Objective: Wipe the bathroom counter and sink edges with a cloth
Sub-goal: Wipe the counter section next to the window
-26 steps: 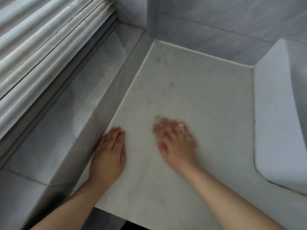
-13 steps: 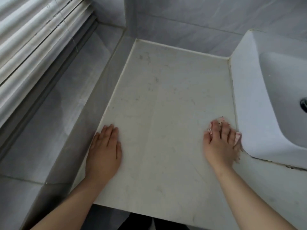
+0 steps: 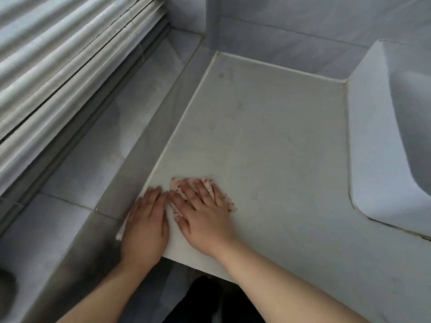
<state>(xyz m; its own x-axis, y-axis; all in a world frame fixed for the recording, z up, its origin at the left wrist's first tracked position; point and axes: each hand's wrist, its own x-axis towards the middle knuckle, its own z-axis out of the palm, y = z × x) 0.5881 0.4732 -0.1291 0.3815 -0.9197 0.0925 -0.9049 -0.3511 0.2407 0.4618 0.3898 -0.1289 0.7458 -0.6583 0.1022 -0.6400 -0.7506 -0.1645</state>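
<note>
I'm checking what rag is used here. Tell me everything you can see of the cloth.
The cloth is pale pink with small dark red specks, soft-looking fabric. It lies flat on the counter near its front left corner, mostly hidden under the right hand, whose spread, straight fingers press on it; only its edges show beyond the fingertips. The left hand rests flat just beside it; whether they touch cannot be told.

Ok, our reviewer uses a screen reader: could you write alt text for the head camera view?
A right hand presses a pink patterned cloth flat on a pale bathroom counter near its front left corner; the left hand lies flat beside it. A white sink sits to the right, window blinds to the left.
</note>
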